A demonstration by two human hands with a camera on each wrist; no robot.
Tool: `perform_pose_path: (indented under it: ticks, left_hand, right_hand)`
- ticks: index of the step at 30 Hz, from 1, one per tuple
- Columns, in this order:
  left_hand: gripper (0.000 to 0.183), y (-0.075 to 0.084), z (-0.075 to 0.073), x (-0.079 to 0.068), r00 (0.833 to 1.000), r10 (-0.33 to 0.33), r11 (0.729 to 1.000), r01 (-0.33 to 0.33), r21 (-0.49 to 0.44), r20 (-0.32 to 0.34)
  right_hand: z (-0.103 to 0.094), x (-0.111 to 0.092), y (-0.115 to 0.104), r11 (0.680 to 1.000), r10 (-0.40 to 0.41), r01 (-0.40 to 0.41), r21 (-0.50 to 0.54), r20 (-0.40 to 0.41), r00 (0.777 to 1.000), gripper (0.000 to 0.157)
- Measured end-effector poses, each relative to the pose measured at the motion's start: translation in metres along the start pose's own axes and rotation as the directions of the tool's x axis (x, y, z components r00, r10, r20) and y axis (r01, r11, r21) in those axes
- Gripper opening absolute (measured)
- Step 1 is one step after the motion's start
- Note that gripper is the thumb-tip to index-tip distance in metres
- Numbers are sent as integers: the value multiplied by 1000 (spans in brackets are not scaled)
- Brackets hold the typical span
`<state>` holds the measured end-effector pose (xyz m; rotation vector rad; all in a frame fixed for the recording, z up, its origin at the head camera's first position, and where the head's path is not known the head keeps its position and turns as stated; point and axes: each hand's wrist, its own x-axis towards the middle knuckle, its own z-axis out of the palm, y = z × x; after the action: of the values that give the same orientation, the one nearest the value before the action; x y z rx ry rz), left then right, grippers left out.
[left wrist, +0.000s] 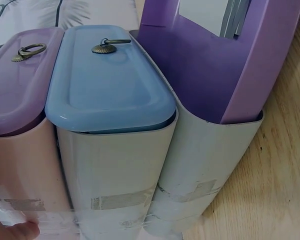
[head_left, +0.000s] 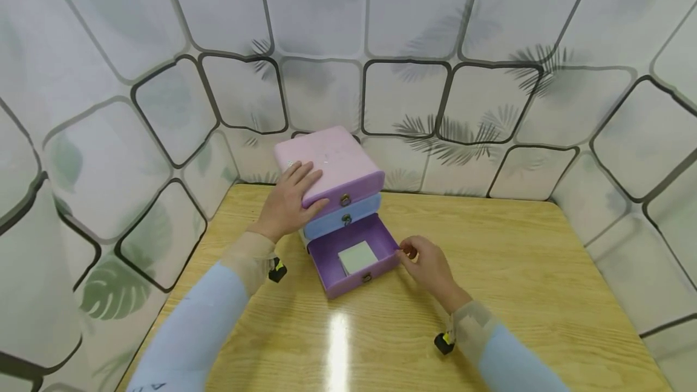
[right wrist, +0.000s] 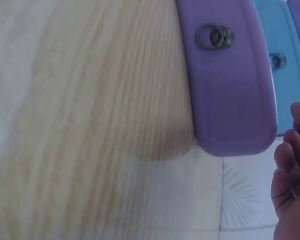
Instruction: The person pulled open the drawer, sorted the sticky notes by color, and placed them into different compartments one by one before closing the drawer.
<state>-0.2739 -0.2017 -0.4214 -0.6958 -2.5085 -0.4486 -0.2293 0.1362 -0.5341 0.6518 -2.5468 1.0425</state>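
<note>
A small three-tier drawer cabinet (head_left: 327,159) with a pink top stands on the table. Its top drawer has a purple front (left wrist: 27,80), and the middle one a blue front (left wrist: 110,75); both are closed. The bottom purple drawer (head_left: 327,259) is pulled out, with a flat white square item (head_left: 357,258) inside. My left hand (head_left: 285,201) rests on the cabinet's left top edge, fingers spread over the top and thumb toward the front. With curled fingers, my right hand (head_left: 430,265) pinches the bottom drawer's side rim near its front right corner.
Small metal ring pulls (right wrist: 215,36) hang on the drawer fronts. The wooden table (head_left: 506,259) extends to the right and in front. Behind and at both sides hangs a patterned curtain (head_left: 405,95), close behind the cabinet. Clear tape (left wrist: 122,200) runs along the cabinet's side.
</note>
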Motion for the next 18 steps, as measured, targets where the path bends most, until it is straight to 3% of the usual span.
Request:
perform_pose_path:
  ticks: [2,6,12,18]
  left_hand:
    - [65,0,1,-1,1000,6,1000,-6,2,-9]
    - [64,-1,2,-1,999,25,1000,-24,9,-32]
    - [64,-2,3,-2,999,26,1000,-26,9,-45]
    - [65,-2,4,-4,999,10,1000,-10,7,-38]
  right_hand:
    - [1,-3,-5,999,20,-20,35,17,1000,6]
    - [6,-11,-15,989,78,-94,117,134,988,3]
    - [17,-21,-25,955,178,-237,177,295,939,8]
    - [35,-30,-29,918,255,-338,209,341,905,12]
